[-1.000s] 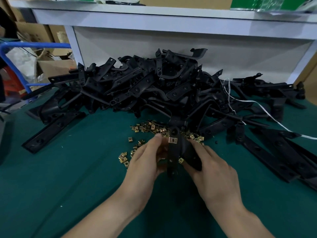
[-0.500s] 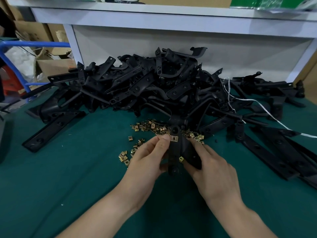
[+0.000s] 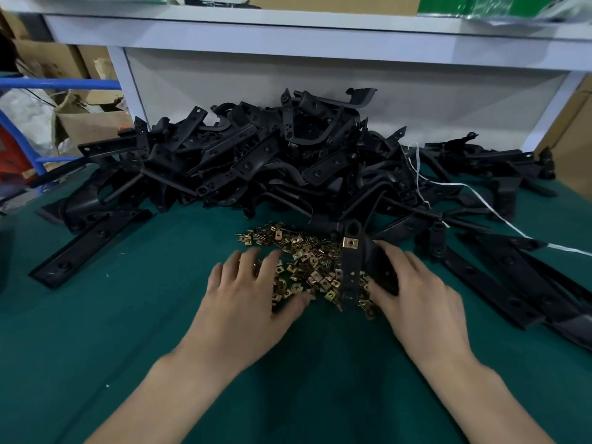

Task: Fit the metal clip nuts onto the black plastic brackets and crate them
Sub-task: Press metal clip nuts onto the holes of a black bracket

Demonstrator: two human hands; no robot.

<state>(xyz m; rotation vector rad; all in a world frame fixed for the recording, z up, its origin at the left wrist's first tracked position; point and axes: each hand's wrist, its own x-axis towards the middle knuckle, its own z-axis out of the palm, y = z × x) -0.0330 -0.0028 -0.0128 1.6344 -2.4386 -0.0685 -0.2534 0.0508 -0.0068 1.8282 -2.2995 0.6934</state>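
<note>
My right hand (image 3: 413, 293) grips a black plastic bracket (image 3: 350, 270) that stands upright over a heap of brass-coloured clip nuts (image 3: 307, 261) on the green table. One clip nut (image 3: 350, 242) sits clipped on the bracket near its top end. My left hand (image 3: 246, 296) lies flat on the left side of the nut heap with its fingers spread, and its thumb touches the nuts. Whether it holds a nut is hidden under the palm.
A large pile of black brackets (image 3: 272, 161) fills the back of the green table (image 3: 96, 331), with more brackets at the far right (image 3: 512, 283). A white cord (image 3: 480, 193) trails over them. A white shelf (image 3: 288, 30) rises behind. Cardboard boxes (image 3: 89, 120) stand at the left.
My left hand has let go of the bracket's top and dropped onto the nut heap. The bracket stays in my right hand with a clip nut on it.
</note>
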